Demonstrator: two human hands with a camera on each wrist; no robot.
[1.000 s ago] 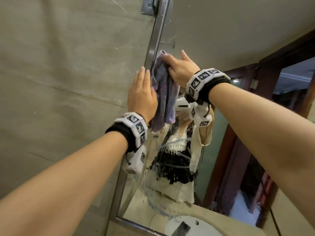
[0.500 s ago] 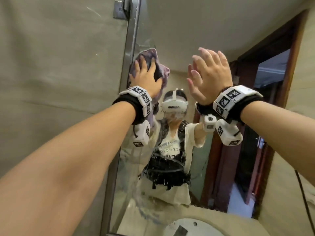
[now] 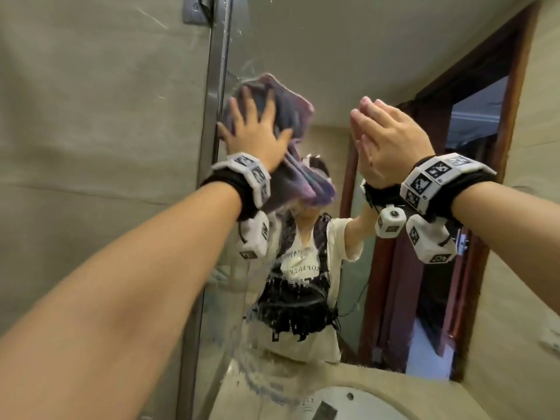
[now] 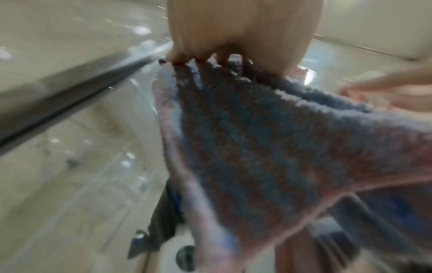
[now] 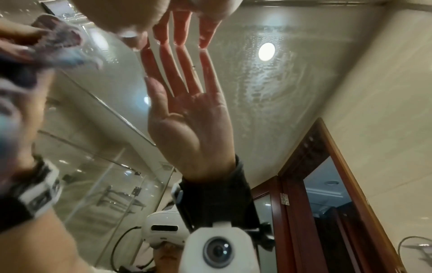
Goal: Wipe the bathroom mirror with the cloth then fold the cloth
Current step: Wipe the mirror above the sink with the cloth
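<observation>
A purple-grey cloth is bunched against the bathroom mirror close to its metal left frame. My left hand presses it onto the glass with straight, spread fingers, and the lower part hangs below my wrist. In the left wrist view the cloth droops under the palm of the left hand. My right hand is flat and holds nothing, to the right of the cloth. The right wrist view shows the right hand with its fingertips meeting their reflection on the smeared mirror.
A beige tiled wall runs left of the frame, with a metal bracket at the top. A white basin lies below the mirror. The glass reflects a person and a brown door frame.
A second ago my right hand held the cloth at the mirror's left edge. Now the left hand presses it there, and the right hand has moved right, empty, to the glass.
</observation>
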